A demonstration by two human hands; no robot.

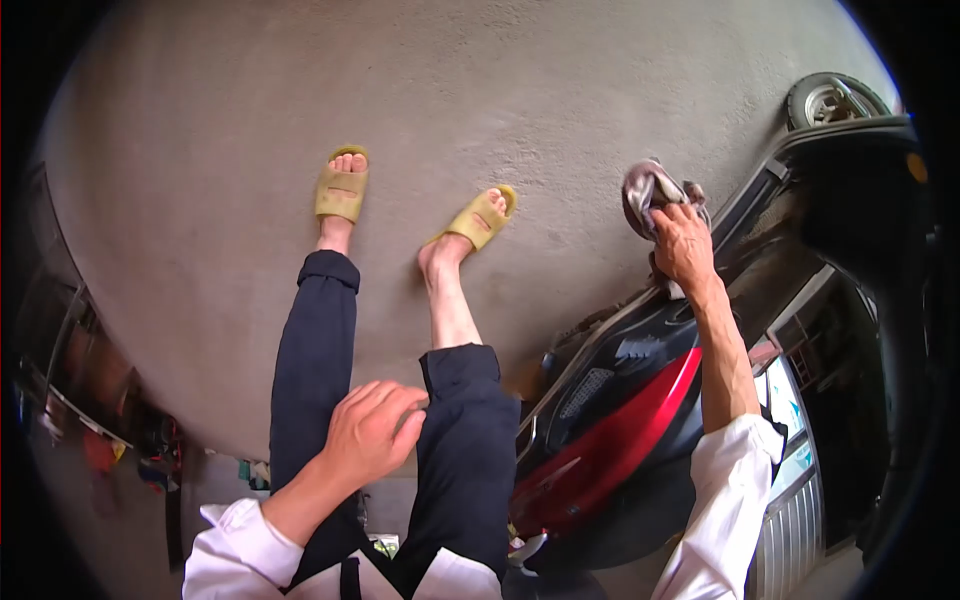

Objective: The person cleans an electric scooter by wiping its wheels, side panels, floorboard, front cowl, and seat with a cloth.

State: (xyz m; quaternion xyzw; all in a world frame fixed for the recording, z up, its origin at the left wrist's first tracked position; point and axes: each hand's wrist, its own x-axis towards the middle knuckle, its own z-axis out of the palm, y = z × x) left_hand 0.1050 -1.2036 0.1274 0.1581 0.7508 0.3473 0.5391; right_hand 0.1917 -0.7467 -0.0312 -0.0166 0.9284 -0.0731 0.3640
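Observation:
My right hand (684,246) is closed around a crumpled, patterned cloth (652,196) in brown, grey and white. It holds the cloth out at the front of a red and black motor scooter (620,425), next to the dark footboard; part of the cloth hides behind my fingers. My left hand (372,430) hangs over my lap, between the dark trouser legs. Its fingers are loosely bent, the thumb stands apart from them, and I see nothing held there.
Yellow slippers (342,192) are on my feet on the grey concrete floor (220,120). The scooter's front wheel (835,102) is at the upper right, beyond its black front shield (860,190). Blurred items stand along the left edge. A ribbed silver panel (790,535) shows at lower right.

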